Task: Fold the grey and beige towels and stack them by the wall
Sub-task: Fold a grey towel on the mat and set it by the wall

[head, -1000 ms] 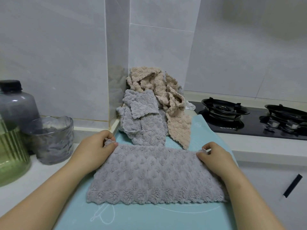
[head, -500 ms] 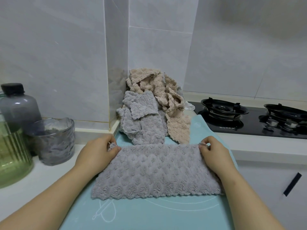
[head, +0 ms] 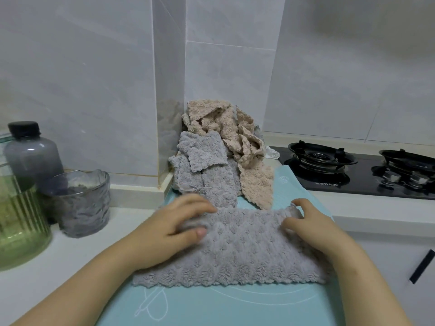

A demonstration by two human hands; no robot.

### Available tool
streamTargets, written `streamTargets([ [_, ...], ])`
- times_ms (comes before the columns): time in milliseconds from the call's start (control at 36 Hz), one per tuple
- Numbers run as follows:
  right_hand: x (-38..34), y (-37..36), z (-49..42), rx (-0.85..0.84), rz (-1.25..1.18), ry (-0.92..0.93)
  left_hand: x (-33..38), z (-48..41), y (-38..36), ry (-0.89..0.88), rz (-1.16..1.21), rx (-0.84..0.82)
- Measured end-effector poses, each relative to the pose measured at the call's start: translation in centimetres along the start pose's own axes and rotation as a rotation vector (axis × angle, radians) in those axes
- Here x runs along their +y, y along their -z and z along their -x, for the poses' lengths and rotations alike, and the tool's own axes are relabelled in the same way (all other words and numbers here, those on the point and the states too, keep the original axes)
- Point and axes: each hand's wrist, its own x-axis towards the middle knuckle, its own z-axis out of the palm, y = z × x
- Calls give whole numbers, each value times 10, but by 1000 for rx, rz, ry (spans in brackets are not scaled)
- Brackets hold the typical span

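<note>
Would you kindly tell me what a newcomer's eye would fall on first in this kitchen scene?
First come the hands in the foreground: the left hand and right hand grip the far edge of a grey towel lying on a teal mat. Behind it, a crumpled pile of grey and beige towels leans into the wall corner. A black stove sits to the right.

- One head-worn wide-angle view, aimed forward and down, close above the grey towel (head: pixel 247 252) on the teal mat (head: pixel 235 307)
- Faces the tiled wall corner (head: pixel 185 85), gas hob (head: pixel 329 182) at right
</note>
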Motion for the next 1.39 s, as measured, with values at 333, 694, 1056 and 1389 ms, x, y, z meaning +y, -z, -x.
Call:
streamTargets([
  [333, 3, 10, 4, -131, -163, 72, 7, -6, -13, 203, -498, -482],
  [694, -10, 23, 6, -147, -721, 11, 8, 0, -14, 107, -523, -392],
  [1056, -43, 26, 14, -183, -735, 136, 6, -3, -14, 6, -266, -142],
  [1389, -121, -30, 27, -481, -753, 409, 8, -2, 21, 620, 1001, 371],
])
